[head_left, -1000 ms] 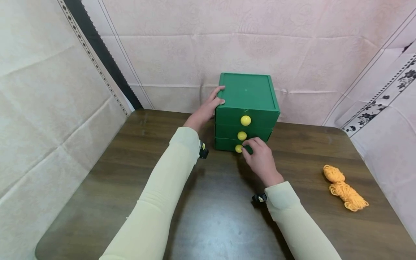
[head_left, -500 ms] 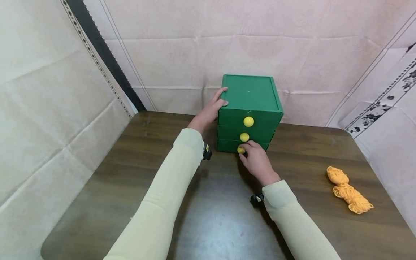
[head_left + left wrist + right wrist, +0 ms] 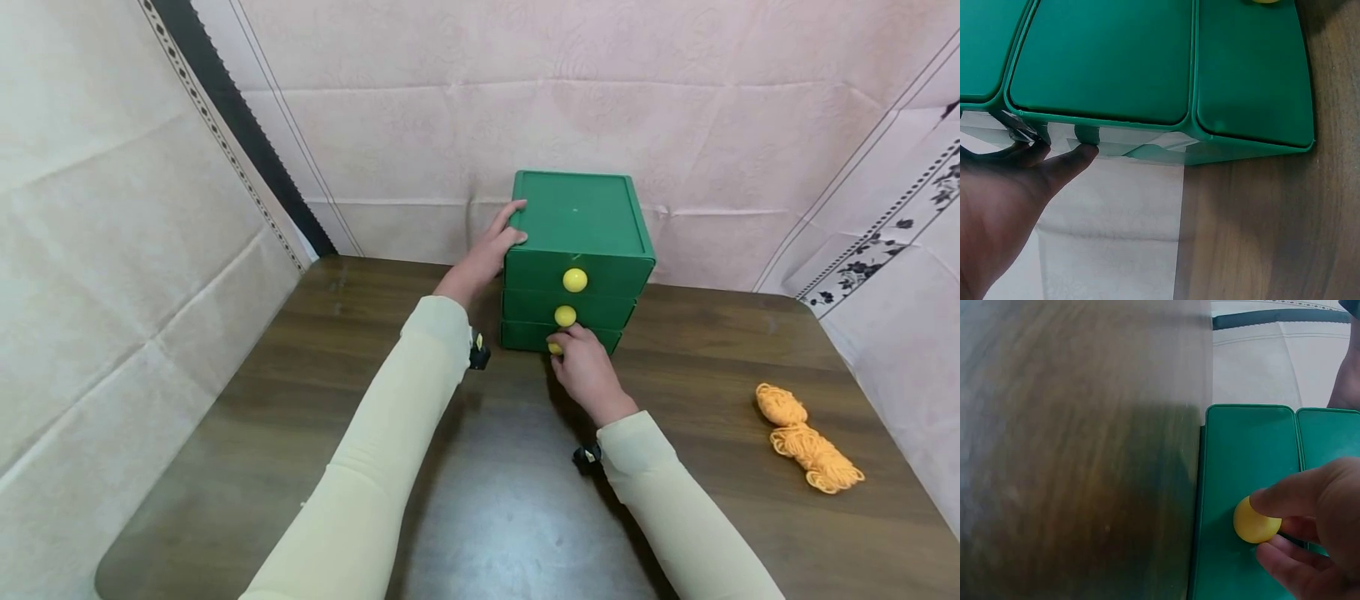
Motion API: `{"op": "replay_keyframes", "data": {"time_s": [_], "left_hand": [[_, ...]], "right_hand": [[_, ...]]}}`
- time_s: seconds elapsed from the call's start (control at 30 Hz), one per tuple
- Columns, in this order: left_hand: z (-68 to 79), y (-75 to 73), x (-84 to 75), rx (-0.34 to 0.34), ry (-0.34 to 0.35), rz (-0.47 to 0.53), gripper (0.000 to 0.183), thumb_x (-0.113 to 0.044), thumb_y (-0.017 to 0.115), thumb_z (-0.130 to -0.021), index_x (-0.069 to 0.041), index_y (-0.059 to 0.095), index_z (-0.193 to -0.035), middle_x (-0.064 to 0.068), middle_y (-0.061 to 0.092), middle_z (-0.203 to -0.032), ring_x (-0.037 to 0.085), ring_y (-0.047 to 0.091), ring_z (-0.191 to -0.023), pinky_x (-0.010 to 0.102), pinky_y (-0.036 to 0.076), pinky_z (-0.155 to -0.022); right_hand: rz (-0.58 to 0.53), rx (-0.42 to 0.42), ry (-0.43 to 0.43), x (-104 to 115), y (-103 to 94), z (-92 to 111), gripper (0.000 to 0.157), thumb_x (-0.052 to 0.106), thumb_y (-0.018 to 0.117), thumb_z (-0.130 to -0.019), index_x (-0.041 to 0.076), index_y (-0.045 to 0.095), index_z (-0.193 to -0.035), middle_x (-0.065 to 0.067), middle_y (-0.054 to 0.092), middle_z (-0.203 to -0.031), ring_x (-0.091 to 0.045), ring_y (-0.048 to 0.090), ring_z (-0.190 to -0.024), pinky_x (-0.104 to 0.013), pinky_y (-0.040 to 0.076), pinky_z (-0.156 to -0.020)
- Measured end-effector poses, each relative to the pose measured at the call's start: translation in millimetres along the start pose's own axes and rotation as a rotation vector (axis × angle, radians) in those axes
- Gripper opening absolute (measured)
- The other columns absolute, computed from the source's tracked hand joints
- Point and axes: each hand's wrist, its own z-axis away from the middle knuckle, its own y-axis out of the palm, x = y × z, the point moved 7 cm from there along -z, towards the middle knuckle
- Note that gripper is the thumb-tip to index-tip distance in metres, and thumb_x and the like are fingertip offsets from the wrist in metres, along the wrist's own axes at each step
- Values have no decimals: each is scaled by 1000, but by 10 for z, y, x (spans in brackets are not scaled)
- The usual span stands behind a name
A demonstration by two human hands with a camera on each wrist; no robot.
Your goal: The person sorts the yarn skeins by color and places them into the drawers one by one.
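Glossy table [image 3: 480,483]: the box [image 3: 576,212] could slide, I judge, if extended left fingers [image 3: 1072,164] slip. Right fingers [image 3: 1291,567] pinch its bottom knob [image 3: 1250,524].

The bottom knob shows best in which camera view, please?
The right wrist view: the bottom knob appears large, mostly uncovered. The head view shows it small, partly behind the right hand; the left wrist, only a top-edge sliver.

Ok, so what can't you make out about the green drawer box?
Drawer fronts: they hide the insides in every view.
Bottom yellow knob: partly covered by the right hand in the head view; cut off by the top edge in the left wrist view.
Green box: its back is hidden by itself, head view.
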Motion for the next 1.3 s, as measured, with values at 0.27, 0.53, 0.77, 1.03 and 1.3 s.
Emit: {"op": "replay_keyframes", "data": {"time_s": [0.27,0.53,0.77,1.03,1.3], "left_hand": [[-115,-72,194,-13,-1,3,56,-38,39,-95,-52,22,-146,-10,5,-162,24,24,-144,55,30,-110],[-107,-79,179,-24,19,7,56,-37,40,-94,-51,24,-146,-9,7,-161,25,26,-143,54,31,-110],[-122,-55,179,-24,17,9,56,-37,39,-95,-50,23,-147,-9,6,-161,25,23,-144,55,30,-111],[-70,-30,65,-11,20,33,60,-31,38,-95,-41,21,-151,-5,6,-162,24,19,-146,53,27,-113],[58,-6,-66,10,6,43,62,-26,38,-96,-32,18,-154,-1,4,-163,27,17,-146,53,26,-114]], "right_hand": [[18,-8,-8,25,5,19,19,5,70,-84,2,71,-103,-12,62,-107,-31,59,-97,-44,51,-89],[13,9,-18,71,-23,73,18,4,69,-85,2,71,-102,-11,62,-106,-30,59,-98,-42,51,-90],[2,22,-12,95,-42,123,18,4,70,-85,2,72,-102,-11,62,-107,-28,59,-98,-42,52,-90],[10,14,-36,141,-72,171,18,4,71,-84,2,72,-101,-11,63,-105,-28,60,-96,-42,52,-87],[18,22,-35,171,-82,237,16,4,70,-85,4,72,-101,-10,63,-105,-27,60,-95,-41,53,-85]]}}
